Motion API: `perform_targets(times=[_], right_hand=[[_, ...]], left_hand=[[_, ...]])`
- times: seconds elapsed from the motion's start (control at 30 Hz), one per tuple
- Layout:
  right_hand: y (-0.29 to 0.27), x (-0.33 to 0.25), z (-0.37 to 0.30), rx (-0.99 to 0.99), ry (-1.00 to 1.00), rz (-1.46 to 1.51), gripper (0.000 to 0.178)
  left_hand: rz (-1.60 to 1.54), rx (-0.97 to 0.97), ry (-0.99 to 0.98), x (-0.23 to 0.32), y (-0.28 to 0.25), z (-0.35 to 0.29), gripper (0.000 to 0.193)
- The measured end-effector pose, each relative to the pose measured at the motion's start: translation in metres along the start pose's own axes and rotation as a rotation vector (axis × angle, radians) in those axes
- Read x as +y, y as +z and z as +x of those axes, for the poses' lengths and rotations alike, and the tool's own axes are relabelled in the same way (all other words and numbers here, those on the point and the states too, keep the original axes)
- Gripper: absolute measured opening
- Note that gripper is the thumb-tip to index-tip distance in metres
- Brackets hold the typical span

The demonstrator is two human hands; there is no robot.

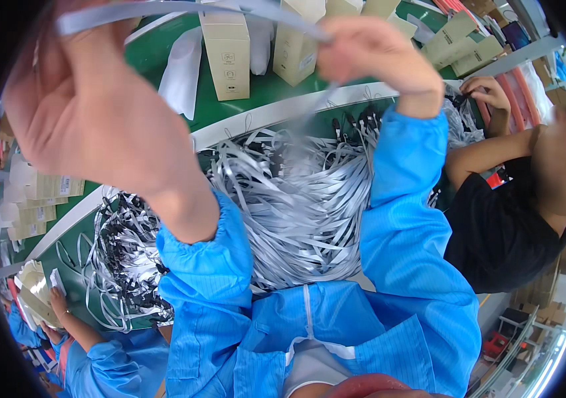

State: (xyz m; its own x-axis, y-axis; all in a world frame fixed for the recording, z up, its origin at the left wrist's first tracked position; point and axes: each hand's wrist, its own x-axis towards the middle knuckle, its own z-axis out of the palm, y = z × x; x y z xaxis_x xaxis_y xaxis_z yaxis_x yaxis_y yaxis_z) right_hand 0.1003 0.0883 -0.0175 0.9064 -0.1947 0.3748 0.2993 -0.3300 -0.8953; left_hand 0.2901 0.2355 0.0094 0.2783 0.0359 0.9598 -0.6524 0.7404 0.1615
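Observation:
My left hand (100, 123) is raised close to the camera at the upper left, its curled fingers at one end of a light grey lanyard (140, 10). The strap arcs over to my right hand (366, 56), which pinches it between the fingers; a blurred length hangs below that hand. Between my forearms lies a large pile of grey lanyards (296, 225) with black clips and thin cord loops at its far end. Motion blurs both hands somewhat, and the left fingertips are partly hidden.
Pale yellow boxes (226, 56) and a white sleeve (181, 73) stand beyond a white rail (263, 118) on the green table. Another lanyard heap (130, 259) lies left. A co-worker in black (508, 232) sits right; another's blue sleeve (107, 358) and a box (36, 292) are lower left.

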Motion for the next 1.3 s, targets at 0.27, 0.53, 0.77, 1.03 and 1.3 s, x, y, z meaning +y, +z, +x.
perform_targets(times=[0.27,0.53,0.77,1.03,1.3], right_hand=[[-0.029,-0.028,-0.036,0.162,-0.213,-0.309,0.028],[0.009,-0.044,-0.024,0.234,-0.256,-0.404,0.023],[-0.038,-0.040,-0.059,0.825,-0.160,-0.497,0.018],[-0.045,-0.042,-0.066,1.085,-0.192,-0.310,0.028],[-0.015,-0.058,-0.077,0.767,0.201,-0.568,0.027]], left_hand=[[0.228,-0.841,-0.523,0.008,-0.015,-0.005,0.057],[-0.385,-0.636,-0.550,0.006,0.058,-0.052,0.091],[-0.593,-1.311,-0.797,-0.032,0.076,-0.080,0.032],[-0.799,-0.947,-0.937,-0.051,0.073,-0.088,0.040],[-0.218,-1.297,-0.711,-0.021,0.022,-0.049,0.056]])
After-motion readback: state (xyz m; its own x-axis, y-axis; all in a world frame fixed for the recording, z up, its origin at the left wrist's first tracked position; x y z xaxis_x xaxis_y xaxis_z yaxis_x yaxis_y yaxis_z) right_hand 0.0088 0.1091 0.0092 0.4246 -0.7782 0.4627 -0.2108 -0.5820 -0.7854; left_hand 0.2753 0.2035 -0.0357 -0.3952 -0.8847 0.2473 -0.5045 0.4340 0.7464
